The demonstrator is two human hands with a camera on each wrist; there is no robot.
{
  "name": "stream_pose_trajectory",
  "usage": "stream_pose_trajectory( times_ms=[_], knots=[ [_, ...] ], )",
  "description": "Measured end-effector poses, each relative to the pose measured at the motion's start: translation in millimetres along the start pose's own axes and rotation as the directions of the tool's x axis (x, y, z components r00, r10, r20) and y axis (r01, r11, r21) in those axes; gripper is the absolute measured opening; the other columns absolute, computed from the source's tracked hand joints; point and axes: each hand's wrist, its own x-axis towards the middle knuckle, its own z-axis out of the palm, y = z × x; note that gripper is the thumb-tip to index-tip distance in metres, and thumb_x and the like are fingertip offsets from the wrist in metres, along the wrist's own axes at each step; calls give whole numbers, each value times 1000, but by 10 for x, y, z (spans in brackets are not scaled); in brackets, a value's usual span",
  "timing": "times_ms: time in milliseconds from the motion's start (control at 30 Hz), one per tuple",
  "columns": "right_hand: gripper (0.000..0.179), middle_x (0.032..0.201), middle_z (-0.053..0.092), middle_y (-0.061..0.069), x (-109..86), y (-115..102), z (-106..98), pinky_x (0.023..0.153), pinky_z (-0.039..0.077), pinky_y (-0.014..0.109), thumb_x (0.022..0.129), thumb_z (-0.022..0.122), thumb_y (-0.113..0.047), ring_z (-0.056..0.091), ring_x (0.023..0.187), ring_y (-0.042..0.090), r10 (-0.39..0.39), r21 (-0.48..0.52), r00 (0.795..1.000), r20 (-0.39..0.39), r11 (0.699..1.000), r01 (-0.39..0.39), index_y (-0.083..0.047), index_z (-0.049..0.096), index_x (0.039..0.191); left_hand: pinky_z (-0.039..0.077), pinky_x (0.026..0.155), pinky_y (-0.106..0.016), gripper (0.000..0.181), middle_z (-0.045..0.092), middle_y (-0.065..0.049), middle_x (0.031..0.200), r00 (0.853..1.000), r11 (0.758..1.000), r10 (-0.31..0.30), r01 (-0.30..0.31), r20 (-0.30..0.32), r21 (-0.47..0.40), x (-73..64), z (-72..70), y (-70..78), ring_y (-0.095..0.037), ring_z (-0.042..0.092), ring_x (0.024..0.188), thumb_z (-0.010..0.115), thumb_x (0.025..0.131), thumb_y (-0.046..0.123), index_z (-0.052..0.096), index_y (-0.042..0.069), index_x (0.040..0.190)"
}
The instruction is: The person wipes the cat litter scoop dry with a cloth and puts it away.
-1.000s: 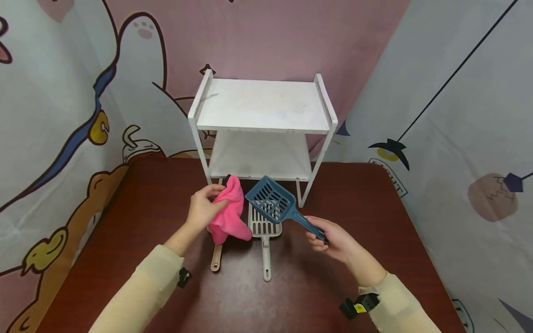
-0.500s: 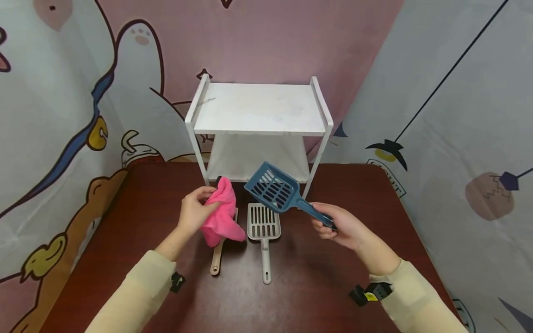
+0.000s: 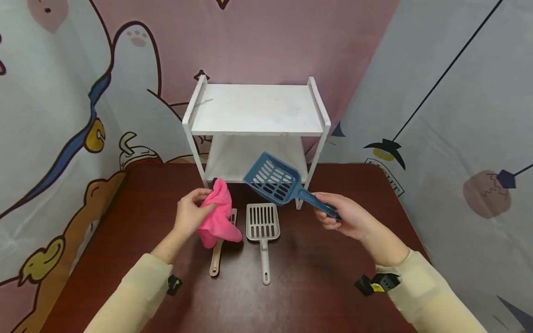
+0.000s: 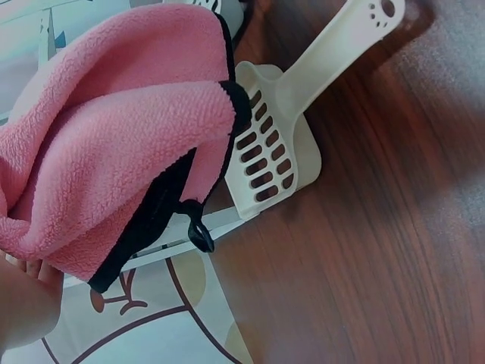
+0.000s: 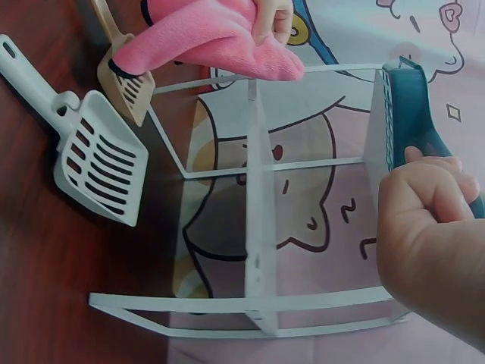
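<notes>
In the head view my left hand (image 3: 192,213) pinches a pink cloth (image 3: 220,217) with a dark edge and a small black loop, seen close up in the left wrist view. Partly under the cloth in that view, a beige litter scoop (image 4: 265,155) lies on the table, its handle marked with a paw print. My right hand (image 3: 343,215) grips the handle of a blue litter scoop (image 3: 275,178), raised in front of the shelf, slotted pan pointing up and left. Between the hands a light grey litter scoop (image 3: 263,222) lies flat, handle toward me.
A white two-tier shelf (image 3: 258,108) stands at the back of the dark reddish-brown table (image 3: 300,296). Cartoon-printed wall coverings (image 3: 441,106) close in behind the table and along both sides.
My right hand has lifted the blue scoop up and to the right, off its overlap with the grey scoop. The left hand with the pink cloth has shifted left, showing more of the beige scoop.
</notes>
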Motion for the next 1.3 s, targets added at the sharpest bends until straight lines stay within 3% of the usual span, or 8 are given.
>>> stream_pose_trajectory(
  times_ms=[200, 467, 633, 1000, 1300],
  knots=[
    [34, 65, 47, -7, 29, -199, 37, 47, 12, 27, 104, 24, -19, 24, 48, 12, -22, -55, 1000, 4, 998, 22, -14, 57, 98, 42, 63, -14, 32, 72, -16, 91, 1000, 1000, 3, -3, -12, 17, -10, -10, -14, -3, 59, 77, 77, 72, 6, 67, 4, 103],
    [31, 63, 48, -6, 109, -476, 56, 48, 12, 27, 103, 30, -23, 24, 49, 11, -27, -97, 996, -90, 995, 19, -12, 57, 94, 42, 63, -15, 32, 71, -16, 91, 1000, 1000, -10, 10, -9, 13, -20, -20, -26, -12, 60, 79, 77, 73, 6, 67, 4, 104],
    [31, 63, 48, -5, 195, -615, 58, 49, 13, 23, 103, 31, -26, 26, 50, 9, -14, -60, 983, -180, 998, 3, -12, 57, 92, 43, 63, -15, 31, 71, -16, 92, 1000, 1000, -21, 21, -6, 11, -28, -21, -37, -10, 59, 77, 76, 74, 6, 67, 4, 104],
    [33, 64, 43, -1, 371, -810, 143, 44, 23, 16, 102, 28, -21, 27, 48, 8, 11, 61, 943, -333, 998, 10, -10, 58, 105, 43, 63, -15, 31, 71, -16, 92, 999, 1000, -31, 31, -8, 2, -36, -30, -30, -6, 58, 73, 75, 74, 5, 67, 4, 104],
    [28, 67, 43, 1, 462, -880, 186, 42, 25, 15, 101, 21, -17, 27, 48, 7, 8, 179, 934, -358, 982, 60, -5, 45, 111, 43, 62, -15, 32, 71, -16, 92, 999, 1000, -31, 31, -5, 1, -44, -25, -40, -3, 58, 73, 76, 74, 5, 67, 4, 104]
  ],
)
